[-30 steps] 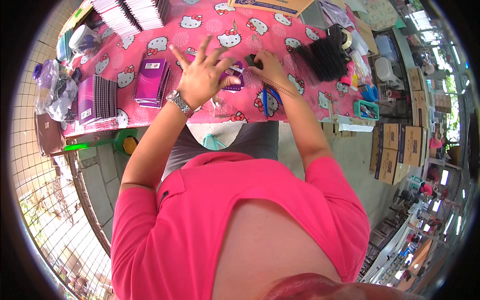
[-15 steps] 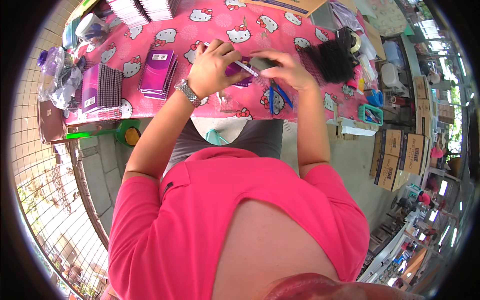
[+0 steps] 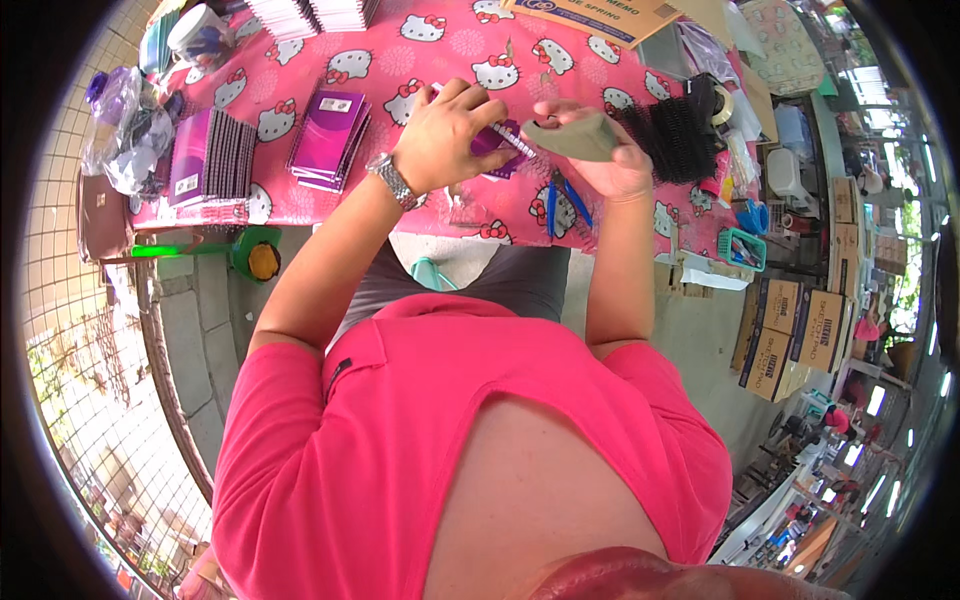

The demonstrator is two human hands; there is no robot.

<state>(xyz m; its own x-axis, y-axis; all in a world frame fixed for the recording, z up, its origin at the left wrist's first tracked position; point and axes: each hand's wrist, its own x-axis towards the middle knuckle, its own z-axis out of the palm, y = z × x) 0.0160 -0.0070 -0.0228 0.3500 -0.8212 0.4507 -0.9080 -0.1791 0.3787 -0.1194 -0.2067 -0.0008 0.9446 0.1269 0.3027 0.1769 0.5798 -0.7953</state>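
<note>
My left hand (image 3: pixel 447 143) is closed on a small purple notebook (image 3: pixel 491 145); its white spiral edge faces right, and my fingers hide much of the cover. In my right hand (image 3: pixel 622 178) is a curved, olive-grey flat piece (image 3: pixel 580 140), pinched between thumb and fingers just right of the notebook. What that piece is made of I cannot tell. Below the right hand, pliers with blue handles (image 3: pixel 570 207) lie on the pink patterned tablecloth (image 3: pixel 380 205). To the left sits a short stack of purple notebooks (image 3: pixel 328 135).
Farther left stands a thicker row of purple notebooks (image 3: pixel 205 160) beside clear plastic bags (image 3: pixel 135 145). Black spiral wire (image 3: pixel 675 140) is heaped at the right, near a tape roll (image 3: pixel 723 105). A teal basket (image 3: pixel 741 248) hangs by the right edge. A cardboard box (image 3: pixel 600 15) lies at the back.
My right hand has moved right, away from the notebook's spiral edge, and turned so the olive-grey piece shows its broad face. My left hand keeps its hold on the notebook.
</note>
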